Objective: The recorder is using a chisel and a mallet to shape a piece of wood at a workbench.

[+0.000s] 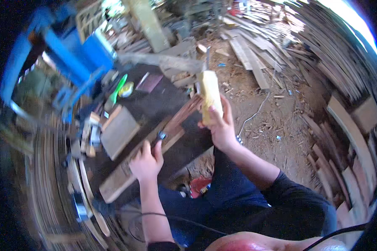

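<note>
Block (209,90), pale yellow: held raised near the right side of the tabletop (167,104); right hand (223,131) wrapped round its lower end, apparently for firm control. Strip (182,113), reddish-brown wood: slants between the hands. Left hand (146,162): fingers curled beside a small dark round part (161,135), perhaps steadying it; whether it grips, cannot tell. Plank (118,183): lies below, probably as support. Obscured: strip's far end, behind block; left palm, turned away; block's exact kind, blurred.
</note>
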Available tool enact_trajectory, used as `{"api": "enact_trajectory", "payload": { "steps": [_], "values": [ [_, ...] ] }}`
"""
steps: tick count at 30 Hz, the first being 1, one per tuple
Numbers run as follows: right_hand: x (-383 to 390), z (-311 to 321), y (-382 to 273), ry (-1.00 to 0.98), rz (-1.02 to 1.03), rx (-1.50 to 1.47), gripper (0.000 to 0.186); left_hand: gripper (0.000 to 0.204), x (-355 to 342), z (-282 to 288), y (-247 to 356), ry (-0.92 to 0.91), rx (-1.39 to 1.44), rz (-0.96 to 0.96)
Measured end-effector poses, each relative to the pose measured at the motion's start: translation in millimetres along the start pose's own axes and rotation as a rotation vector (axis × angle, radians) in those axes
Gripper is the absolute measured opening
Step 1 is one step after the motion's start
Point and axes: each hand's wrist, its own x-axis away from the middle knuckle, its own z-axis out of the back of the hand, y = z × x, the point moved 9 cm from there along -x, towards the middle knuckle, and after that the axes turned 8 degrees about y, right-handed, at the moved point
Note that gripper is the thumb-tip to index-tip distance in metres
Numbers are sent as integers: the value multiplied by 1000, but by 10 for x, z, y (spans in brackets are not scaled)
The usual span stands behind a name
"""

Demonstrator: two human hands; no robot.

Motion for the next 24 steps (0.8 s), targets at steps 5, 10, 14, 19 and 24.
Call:
{"api": "enact_trajectory", "payload": {
  "steps": [5,10,14,19,24],
  "values": [
    [14,63,-105,-109,-262,175,44,36,-30,57,-38,123,92,-15],
    [63,117,-441,-166,-96,241,54,45,-125,-72,-33,-57,50,60],
    [32,124,-457,-227,-112,297,52,43,-63,37,-104,66,162,70],
    [155,31,-698,-171,60,299,55,41,-64,117,-46,117,216,40],
    [277,3,-774,-203,65,340,57,37,-16,240,-68,191,234,22]
  ]
}}
